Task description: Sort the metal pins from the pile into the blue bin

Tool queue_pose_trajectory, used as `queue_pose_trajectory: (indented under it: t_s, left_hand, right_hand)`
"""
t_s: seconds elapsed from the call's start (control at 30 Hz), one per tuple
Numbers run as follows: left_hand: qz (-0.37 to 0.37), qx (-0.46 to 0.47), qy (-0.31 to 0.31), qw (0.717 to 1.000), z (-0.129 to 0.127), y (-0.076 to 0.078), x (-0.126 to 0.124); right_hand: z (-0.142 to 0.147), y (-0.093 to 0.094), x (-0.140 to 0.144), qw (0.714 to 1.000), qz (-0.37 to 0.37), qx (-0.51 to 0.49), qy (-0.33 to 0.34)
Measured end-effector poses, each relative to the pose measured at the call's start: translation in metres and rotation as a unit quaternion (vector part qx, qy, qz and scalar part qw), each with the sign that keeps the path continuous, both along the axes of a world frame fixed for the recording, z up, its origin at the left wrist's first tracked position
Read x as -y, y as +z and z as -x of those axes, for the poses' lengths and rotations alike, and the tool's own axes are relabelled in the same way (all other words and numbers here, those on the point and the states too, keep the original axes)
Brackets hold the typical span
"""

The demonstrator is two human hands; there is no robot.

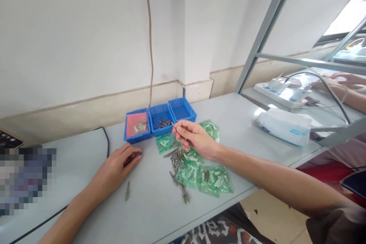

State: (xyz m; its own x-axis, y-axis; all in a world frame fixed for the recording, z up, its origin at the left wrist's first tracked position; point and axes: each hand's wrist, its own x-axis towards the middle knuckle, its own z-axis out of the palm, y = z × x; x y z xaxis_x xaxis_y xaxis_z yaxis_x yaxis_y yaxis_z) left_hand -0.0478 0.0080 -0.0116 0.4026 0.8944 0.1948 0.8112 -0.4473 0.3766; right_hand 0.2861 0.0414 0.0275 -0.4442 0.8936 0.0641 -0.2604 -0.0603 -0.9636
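My right hand [196,137] is closed in a pinch on a small thin metal pin [173,124], just in front of the middle blue bin [160,110]. Several similar metal pins [164,123] lie inside that bin. My left hand [121,162] rests on the table with its fingers curled together; what they hold, if anything, is hidden. One loose metal piece with a pointed tip [127,191] lies below it. Below my right hand is a pile of loose metal pieces [175,158], beside green plastic bags [213,179] with small metal parts in them.
The left blue bin [137,140] holds a pink sheet and a small bag; the right blue bin [182,108] stands beside the middle one. A white plastic pack [284,126] lies near the grey metal frame [265,19]. Beyond it are a power strip [278,95] and another person's arm [353,93].
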Motion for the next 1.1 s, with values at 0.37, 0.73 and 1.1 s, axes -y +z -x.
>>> queue_pose_trajectory:
  t_s: [0.37, 0.73, 1.1]
  left_hand:
    - [-0.003, 0.002, 0.000, 1.000, -0.002, 0.002, 0.001]
    - [0.005, 0.000, 0.005, 1.000, 0.000, -0.001, 0.001]
    - [-0.006, 0.003, 0.004, 1.000, -0.001, 0.000, 0.002]
  right_hand:
    - [0.000, -0.003, 0.007, 0.977, -0.150, 0.127, -0.081]
    - [0.001, -0.002, 0.012, 0.953, -0.221, 0.163, -0.126]
    - [0.001, 0.000, 0.011, 0.975, -0.158, 0.115, -0.103]
